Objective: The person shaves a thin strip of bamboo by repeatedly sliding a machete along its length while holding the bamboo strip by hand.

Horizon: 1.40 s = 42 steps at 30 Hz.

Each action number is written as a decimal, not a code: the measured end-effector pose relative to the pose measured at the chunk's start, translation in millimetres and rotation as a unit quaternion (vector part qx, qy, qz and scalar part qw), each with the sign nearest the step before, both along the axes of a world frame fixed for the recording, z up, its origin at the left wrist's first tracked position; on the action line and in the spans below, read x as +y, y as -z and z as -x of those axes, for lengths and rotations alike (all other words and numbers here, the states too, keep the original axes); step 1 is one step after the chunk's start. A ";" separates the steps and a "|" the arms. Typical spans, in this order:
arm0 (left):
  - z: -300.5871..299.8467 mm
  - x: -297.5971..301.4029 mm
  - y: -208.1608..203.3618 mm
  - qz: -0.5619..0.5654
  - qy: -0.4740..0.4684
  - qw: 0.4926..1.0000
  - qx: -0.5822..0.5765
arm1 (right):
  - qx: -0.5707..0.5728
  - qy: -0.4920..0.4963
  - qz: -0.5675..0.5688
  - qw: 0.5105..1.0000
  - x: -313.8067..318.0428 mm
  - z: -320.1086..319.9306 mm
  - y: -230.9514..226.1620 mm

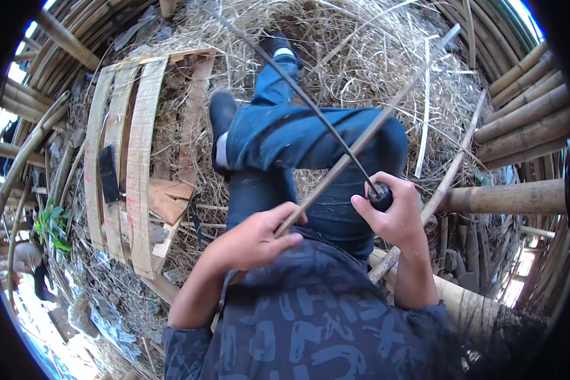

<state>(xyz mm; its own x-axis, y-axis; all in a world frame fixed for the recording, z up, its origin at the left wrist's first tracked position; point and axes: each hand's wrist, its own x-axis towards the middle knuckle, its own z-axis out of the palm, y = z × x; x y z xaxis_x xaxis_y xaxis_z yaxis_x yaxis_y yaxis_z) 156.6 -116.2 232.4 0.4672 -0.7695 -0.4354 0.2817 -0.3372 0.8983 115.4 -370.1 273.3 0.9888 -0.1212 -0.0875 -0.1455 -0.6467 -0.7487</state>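
Observation:
My left hand [253, 240] is closed around the lower end of a long, narrow bamboo strip [392, 107], which slants up and away to the right across my bent leg. In my right hand [399, 212] is the round black handle of a long knife [291, 85], gripped by the fingers and thumb. Its thin dark blade points up and to the left, seen nearly edge-on. Strip and blade cross above my thigh; whether they touch I cannot tell. My legs [316, 136] in blue trousers are bent beneath both.
A slatted wooden crate [139, 145] lies to the left, with a dark flat phone-like object [108, 174] on its slats. Dry straw [354, 63] covers the ground ahead. Bamboo poles [506, 196] stand close on the right. Another person [28, 256] is partly visible at the far left.

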 end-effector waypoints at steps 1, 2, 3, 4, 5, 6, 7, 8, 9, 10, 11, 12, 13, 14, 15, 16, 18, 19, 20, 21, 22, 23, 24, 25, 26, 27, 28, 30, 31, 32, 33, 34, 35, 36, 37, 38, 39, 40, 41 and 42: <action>-3.5 -0.4 0.8 -0.016 -0.022 0.999 0.034 | 0.010 0.007 0.007 1.000 -6.3 1.1 6.0; -6.2 -1.4 1.2 -0.014 -0.025 0.999 0.034 | 0.020 0.014 0.014 1.000 -13.7 2.5 12.3; -9.1 -3.4 1.5 -0.031 -0.022 0.999 0.038 | 0.030 0.021 0.020 0.999 -19.9 3.8 18.2; -10.5 -4.5 2.7 -0.051 -0.022 0.998 0.043 | 0.047 0.037 0.018 0.998 -23.3 5.8 25.7; -12.5 -5.2 4.1 -0.072 -0.021 0.996 0.048 | 0.042 0.045 0.040 0.997 -25.9 6.4 28.9; -15.1 -5.1 11.0 -0.061 -0.023 0.995 0.075 | 0.037 0.053 0.062 0.996 -28.2 6.7 31.9; -18.2 -7.1 14.6 -0.063 -0.021 0.995 0.079 | 0.034 0.063 0.083 0.994 -29.7 8.0 35.5; -21.4 -9.3 17.4 -0.066 -0.018 0.994 0.083 | 0.022 0.076 0.074 0.994 -30.5 7.8 39.6; -24.9 -12.0 19.1 -0.068 -0.015 0.994 0.087 | 0.009 0.089 0.066 0.994 -30.8 6.3 43.4; -26.7 -16.0 21.1 -0.063 -0.010 0.991 0.121 | -0.013 0.085 0.068 0.994 -31.4 5.4 46.6; -27.1 -23.1 19.3 -0.071 -0.011 0.990 0.122 | -0.015 0.078 0.083 0.993 -33.5 4.6 50.1; -26.9 -29.8 19.1 -0.074 -0.002 0.993 0.096 | -0.013 0.072 0.092 0.993 -35.4 3.5 54.3; -26.6 -38.4 19.6 -0.072 0.008 0.995 0.067 | -0.013 0.068 0.105 0.992 -39.4 3.4 56.3; -25.4 -45.2 22.8 -0.071 0.018 0.996 0.054 | -0.009 0.068 0.120 0.990 -42.5 3.5 58.2; -23.3 -51.0 27.7 -0.070 0.028 0.996 0.041 | -0.005 0.067 0.134 0.989 -45.2 3.7 60.2; -22.0 -55.3 31.8 -0.069 0.034 0.997 0.027 | -0.002 0.064 0.148 0.987 -47.7 1.6 61.9; -14.2 -62.7 43.7 -0.054 0.042 0.996 0.065 | 0.007 0.079 0.159 0.984 -54.0 -1.3 69.1; -10.0 -65.2 48.5 -0.048 0.047 0.994 0.086 | 0.014 0.087 0.164 0.983 -57.0 -1.2 76.3; -7.9 -67.1 45.8 -0.055 0.039 0.993 0.101 | 0.009 0.097 0.178 0.979 -61.5 0.4 86.0; -4.9 -67.0 49.4 -0.054 0.040 0.994 0.088 | 0.015 0.106 0.170 0.980 -64.4 2.9 89.8; -0.9 -65.6 54.4 -0.054 0.038 0.995 0.075 | 0.021 0.112 0.161 0.980 -66.6 4.7 92.8; 2.7 -63.8 57.5 -0.054 0.035 0.996 0.062 | 0.026 0.117 0.151 0.981 -68.0 6.4 94.6; 5.5 -61.1 58.1 -0.044 0.031 0.998 0.029 | 0.020 0.122 0.146 0.982 -68.6 8.1 95.3; 5.9 -57.8 57.4 -0.035 0.028 0.999 -0.007 | 0.005 0.123 0.144 0.982 -69.4 9.0 94.7; 5.9 -55.9 56.4 -0.025 0.025 0.998 -0.043 | -0.010 0.123 0.142 0.982 -70.3 10.0 93.3; 4.7 -55.6 55.0 -0.017 0.023 0.999 -0.036 | -0.025 0.124 0.139 0.982 -70.6 10.2 91.4; 1.0 -54.9 51.1 -0.013 0.020 0.999 -0.034 | -0.049 0.128 0.131 0.982 -70.5 5.8 87.3; -4.8 -53.9 48.5 -0.009 0.007 1.000 -0.021 | -0.049 0.133 0.133 0.981 -72.7 -7.4 82.0; -7.8 -56.5 49.5 -0.008 0.000 1.000 -0.010 | -0.049 0.139 0.137 0.979 -75.5 -14.5 76.8; -10.7 -59.0 49.2 -0.006 -0.007 1.000 0.001 | -0.048 0.132 0.155 0.978 -75.7 -24.2 69.0; -13.6 -62.2 46.4 -0.010 -0.032 0.999 0.043 | -0.044 0.128 0.179 0.975 -77.3 -33.1 68.2; -16.3 -65.9 42.9 -0.013 -0.056 0.995 0.085 | -0.041 0.124 0.203 0.971 -79.8 -42.2 67.3; -19.0 -67.4 39.8 -0.016 -0.079 0.989 0.127 | -0.037 0.120 0.226 0.966 -82.8 -49.9 66.2; -20.5 -65.4 39.1 0.022 -0.088 0.973 0.210 | -0.020 0.109 0.246 0.963 -85.8 -55.9 65.5; -19.0 -65.8 38.7 0.009 -0.086 0.982 0.168 | -0.022 0.098 0.253 0.962 -88.1 -60.4 66.5; -15.2 -68.4 38.2 -0.004 -0.083 0.989 0.125 | -0.023 0.087 0.260 0.961 -91.2 -63.5 67.7; -12.9 -68.5 38.9 -0.016 -0.080 0.993 0.083 | -0.024 0.076 0.267 0.960 -93.4 -65.4 67.2; -13.8 -69.1 43.8 0.020 -0.068 0.997 -0.038 | -0.014 0.069 0.258 0.963 -94.9 -66.0 65.8; -14.2 -65.0 43.2 0.014 -0.053 0.998 -0.040 | -0.006 0.068 0.267 0.961 -96.0 -66.4 64.3; -15.8 -60.1 39.4 0.009 -0.037 0.998 -0.042 | 0.002 0.068 0.276 0.959 -97.0 -66.8 62.7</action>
